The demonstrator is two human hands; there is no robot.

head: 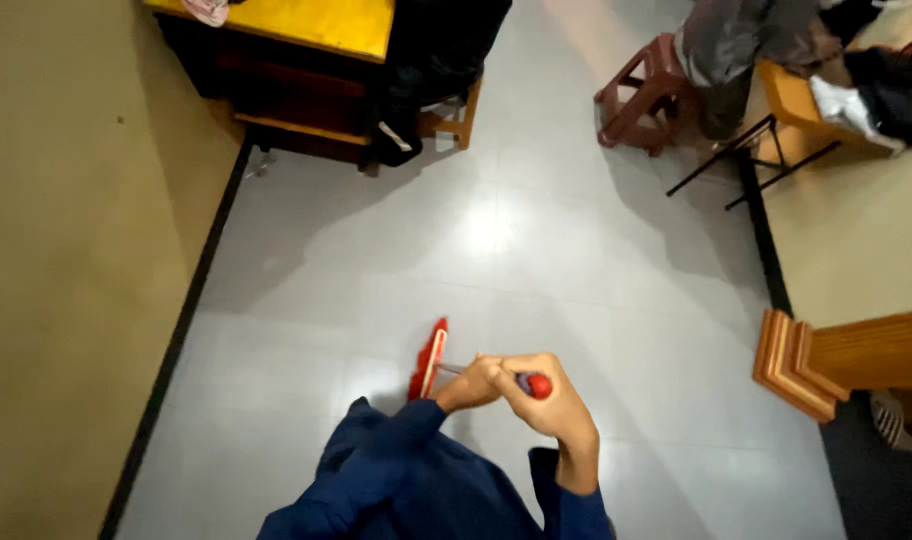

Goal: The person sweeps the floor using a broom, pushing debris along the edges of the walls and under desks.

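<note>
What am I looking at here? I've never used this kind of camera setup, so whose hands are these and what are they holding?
There is one picture, from a camera worn on a person's head, looking down. The two hands in dark blue sleeves are that person's own. The left hand and right hand meet around a tool with a thin metal shaft and a red ball end. The shaft reaches toward a flat red plastic piece, held up above the pale tiled floor. Farther off stand a yellow-topped table and a reddish-brown plastic stool.
</note>
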